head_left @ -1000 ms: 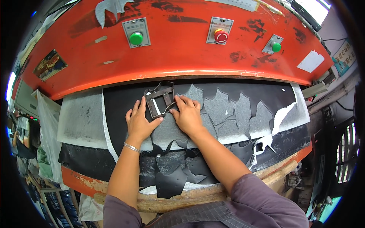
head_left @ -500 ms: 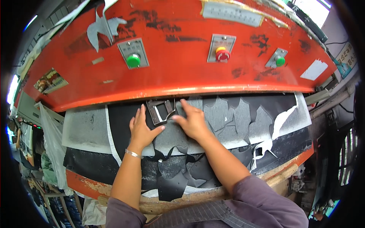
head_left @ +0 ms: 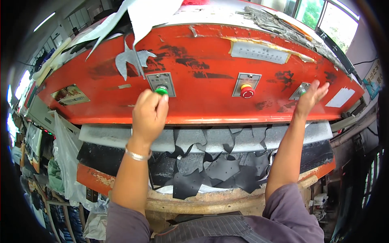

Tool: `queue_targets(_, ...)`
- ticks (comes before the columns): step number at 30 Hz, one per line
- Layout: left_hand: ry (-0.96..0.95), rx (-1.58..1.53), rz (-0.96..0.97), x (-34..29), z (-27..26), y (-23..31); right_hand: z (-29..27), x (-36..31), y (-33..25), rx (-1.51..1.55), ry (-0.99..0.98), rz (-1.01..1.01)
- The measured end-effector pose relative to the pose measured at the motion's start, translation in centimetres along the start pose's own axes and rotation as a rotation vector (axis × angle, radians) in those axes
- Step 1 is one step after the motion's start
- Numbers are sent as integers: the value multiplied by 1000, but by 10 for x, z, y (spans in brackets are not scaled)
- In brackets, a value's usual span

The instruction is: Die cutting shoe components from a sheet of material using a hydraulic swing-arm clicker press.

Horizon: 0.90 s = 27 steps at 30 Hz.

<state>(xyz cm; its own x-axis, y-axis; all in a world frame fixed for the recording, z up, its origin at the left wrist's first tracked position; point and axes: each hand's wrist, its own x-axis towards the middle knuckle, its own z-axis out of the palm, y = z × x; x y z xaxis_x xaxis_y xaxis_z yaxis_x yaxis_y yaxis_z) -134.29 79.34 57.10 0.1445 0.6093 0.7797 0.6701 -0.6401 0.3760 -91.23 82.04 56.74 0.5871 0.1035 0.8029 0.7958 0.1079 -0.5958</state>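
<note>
Curled into a fist, my left hand (head_left: 150,115) is up against the left green push button (head_left: 161,90) on the red machine front (head_left: 202,107). My right hand (head_left: 311,97) is at the right green push button (head_left: 302,92), fingers extended, palm side covering part of it. Neither hand holds anything. Whether either button is pressed in I cannot tell. Below the red front, black sheet material with cut-out gaps lies on a pale grey board (head_left: 105,135). Several cut black pieces (head_left: 221,168) overlap nearer to me. The area under the red front is hidden.
A red stop button (head_left: 247,91) with a yellow collar sits between the green ones. A wooden rail (head_left: 194,205) runs along the near edge. Clear plastic sheeting (head_left: 67,162) hangs at the left. Scraps of white material (head_left: 148,18) droop over the machine's top.
Both hands have left the metal cutting die and risen to the two green buttons. My left hand has closed into a fist. The view has tilted up, and the die is out of sight.
</note>
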Motion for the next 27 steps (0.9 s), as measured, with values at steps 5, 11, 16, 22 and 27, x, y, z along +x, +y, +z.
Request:
queue_targets(5, -462, -48, -271, -124, -57, 27, -110, -127, -72, 325, -687, 71)
queue_targets(11, -757, -59, -355, -256, -112, 73, -237, -250, -157, 454, -1762, -419)
queue_targets(16, -568, -14, -320, -272, -110, 85, -263, -305, -170, 128, -1599, -582)
queue_targets(22, -544, -55, -315, -264, -114, 74, -252, -297, -186, 108, -1620, -516)
queue_targets(27, -853, -237, -403, -260, -119, 35, -189, -260, -198, 136, -2241, -281)
